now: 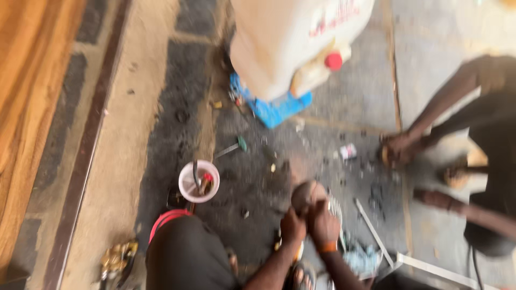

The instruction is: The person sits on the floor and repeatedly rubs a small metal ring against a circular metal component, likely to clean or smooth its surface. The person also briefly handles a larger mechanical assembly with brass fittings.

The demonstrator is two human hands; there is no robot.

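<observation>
The picture is blurred. My left hand [293, 225] and my right hand [323, 225], which wears an orange wristband, are pressed together low in the middle of the view. Both close on a round brownish part [307, 194] held just above the dirty concrete floor [252, 177]. What lies under the part is hidden by my hands. My knee in dark cloth [185, 252] is at the lower left.
Another person crouches at the right, one hand [398, 150] on the floor. A white tank with a red cap and blue base [290, 48] stands behind. Nearby are a white cup of tools [189, 185], a green-handled screwdriver [236, 146], a white metal bar [373, 231] and brass parts [115, 258].
</observation>
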